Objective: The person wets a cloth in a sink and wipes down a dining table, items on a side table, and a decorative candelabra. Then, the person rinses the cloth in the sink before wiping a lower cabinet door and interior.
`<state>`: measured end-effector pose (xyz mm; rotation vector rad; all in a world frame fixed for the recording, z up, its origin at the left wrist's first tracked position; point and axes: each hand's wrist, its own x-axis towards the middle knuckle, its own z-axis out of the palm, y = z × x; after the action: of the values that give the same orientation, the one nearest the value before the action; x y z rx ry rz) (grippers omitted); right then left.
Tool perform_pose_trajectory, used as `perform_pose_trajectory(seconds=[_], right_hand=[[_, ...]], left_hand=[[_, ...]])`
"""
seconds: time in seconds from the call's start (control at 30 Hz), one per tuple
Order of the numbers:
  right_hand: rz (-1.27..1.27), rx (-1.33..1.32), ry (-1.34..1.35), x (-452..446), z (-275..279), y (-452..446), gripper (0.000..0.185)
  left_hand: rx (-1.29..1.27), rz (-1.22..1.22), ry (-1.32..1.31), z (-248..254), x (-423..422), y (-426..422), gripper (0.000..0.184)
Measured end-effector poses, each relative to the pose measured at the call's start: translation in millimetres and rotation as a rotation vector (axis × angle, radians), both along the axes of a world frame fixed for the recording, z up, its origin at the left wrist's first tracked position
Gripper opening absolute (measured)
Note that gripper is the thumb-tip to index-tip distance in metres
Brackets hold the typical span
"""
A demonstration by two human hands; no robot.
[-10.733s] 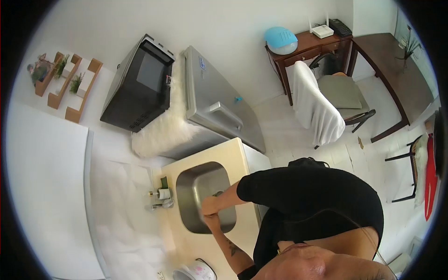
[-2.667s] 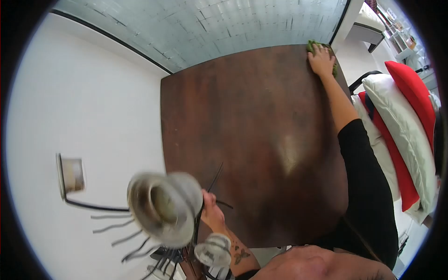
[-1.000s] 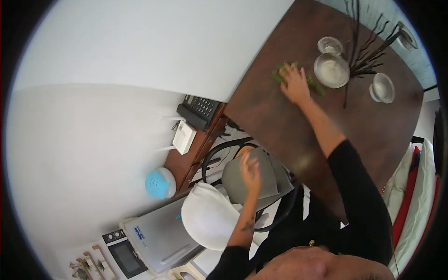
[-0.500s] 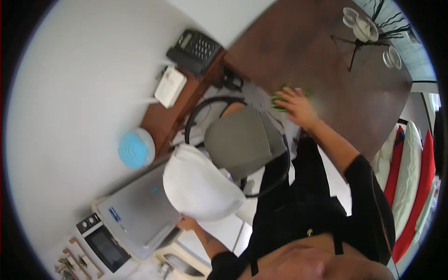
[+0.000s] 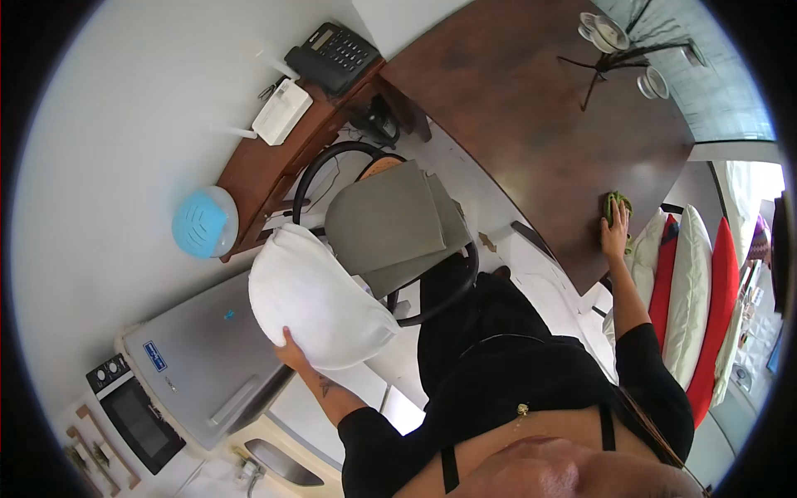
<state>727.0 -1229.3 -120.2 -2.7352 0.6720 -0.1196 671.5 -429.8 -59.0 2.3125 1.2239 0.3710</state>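
White cover (image 5: 320,299) touched by the left hand (image 5: 292,353); green cloth (image 5: 610,199) held under the right hand (image 5: 615,232).
The cover, draped over a chair back, is met by the left thumb; whether the fingers are closed behind it cannot be told. Beyond the grey seat (image 5: 386,212), the cloth is pressed down by outstretched fingers at the edge of the dark surface (image 5: 531,108), near propped pillows (image 5: 689,290). Farther off, a branching stand (image 5: 618,62) with glass cups is seen on that surface.
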Motion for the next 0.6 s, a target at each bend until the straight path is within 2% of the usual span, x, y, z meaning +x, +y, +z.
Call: perform_pose_trajectory(seconds=[0.13, 0.2, 0.23, 0.5, 0.6], right_hand=[[0.028, -0.008, -0.047, -3.4, -0.5, 1.1, 0.060], [0.026, -0.013, -0.036, -3.1, 2.2, 4.2, 0.060], [0.019, -0.008, -0.040, -3.7, 2.8, 6.7, 0.060], [0.054, -0.043, -0.123, -4.1, 8.0, 8.2, 0.061], [0.082, 0.011, -0.121, -4.2, 6.8, 14.3, 0.061]], left_hand=[[-0.117, 0.046, -0.092, 20.9, -3.4, -44.9, 0.046], [0.096, 0.035, 0.097, 38.3, 0.6, -76.8, 0.045], [0.101, 0.029, 0.093, 39.6, -0.3, -84.6, 0.045], [0.024, -0.061, -0.136, 52.3, -32.0, -143.7, 0.044], [-0.046, 0.007, -0.118, 62.4, -40.8, -166.6, 0.043]])
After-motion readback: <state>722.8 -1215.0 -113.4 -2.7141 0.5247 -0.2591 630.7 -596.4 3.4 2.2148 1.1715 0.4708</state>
